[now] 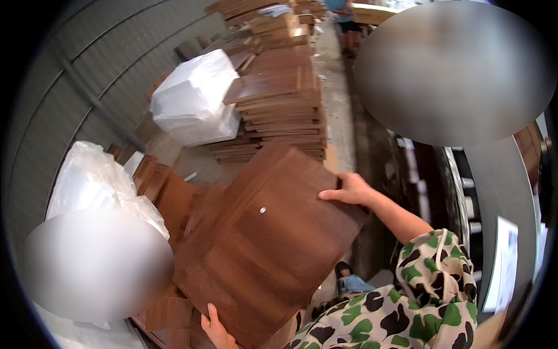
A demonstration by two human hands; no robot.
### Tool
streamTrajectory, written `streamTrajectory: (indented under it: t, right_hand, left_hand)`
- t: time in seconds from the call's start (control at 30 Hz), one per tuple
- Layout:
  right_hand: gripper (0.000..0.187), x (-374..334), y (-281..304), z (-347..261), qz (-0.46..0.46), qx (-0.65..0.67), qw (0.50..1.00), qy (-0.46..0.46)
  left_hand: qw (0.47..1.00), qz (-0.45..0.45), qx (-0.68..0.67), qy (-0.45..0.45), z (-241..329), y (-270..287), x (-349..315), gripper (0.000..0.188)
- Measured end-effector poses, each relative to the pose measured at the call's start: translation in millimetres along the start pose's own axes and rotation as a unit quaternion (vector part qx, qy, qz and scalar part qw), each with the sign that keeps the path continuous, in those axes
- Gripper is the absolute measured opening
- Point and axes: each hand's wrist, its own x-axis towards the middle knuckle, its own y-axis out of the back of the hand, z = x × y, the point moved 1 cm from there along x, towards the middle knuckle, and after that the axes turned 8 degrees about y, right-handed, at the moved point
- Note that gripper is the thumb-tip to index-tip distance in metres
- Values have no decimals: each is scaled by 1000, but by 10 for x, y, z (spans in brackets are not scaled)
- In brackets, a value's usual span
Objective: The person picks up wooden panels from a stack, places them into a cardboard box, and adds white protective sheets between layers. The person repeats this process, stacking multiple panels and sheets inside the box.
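A brown wooden panel (273, 244) with a raised border along one side spans the space before me, tilted, with a small pale round spot on its face. My right hand (349, 191) grips its upper right edge, thumb on the face and fingers out of sight behind. At the lower left edge, my left hand (218, 331) is closed on the same panel, with part of that hand cut off by the frame's bottom. Below and left of the panel lie more brown wooden panels (165, 317).
A tall stack of brown panels (285, 116) stands ahead, beside a white plastic-wrapped bundle (195, 96). More clear plastic wrapping (93, 174) is at left. Along the right runs a grey machine (494, 186) with rollers and a paper sheet (501, 264). Another person (349, 23) stands far back.
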Motion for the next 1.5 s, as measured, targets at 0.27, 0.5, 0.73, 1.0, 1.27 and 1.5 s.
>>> streamTrajectory:
  t: [0.27,0.5,0.73,1.0,1.27,1.5]
  right_hand:
    - [70,-3389,290,-382,258,-54,929,-259]
    - [83,-5801,228,-1174,283,-187,852,-399]
    - [84,-8172,25,-2000,395,-204,749,-491]
    - [60,-10732,-304,-2935,574,-129,623,-516]
    - [55,-12919,-719,-3218,669,-90,478,-561]
    - [60,-13820,-840,-2798,694,-70,423,-579]
  left_hand:
    - [948,-269,171,12,-103,237,-72,37]
    - [830,-485,276,16,-338,45,-925,57]
    - [699,-643,312,-7,-807,-133,-2540,56]
    - [506,-787,309,-172,-583,228,-5219,40]
    - [340,-816,402,-238,-1190,538,-8004,57]
    - [274,-838,401,-249,-2081,309,-9010,67]
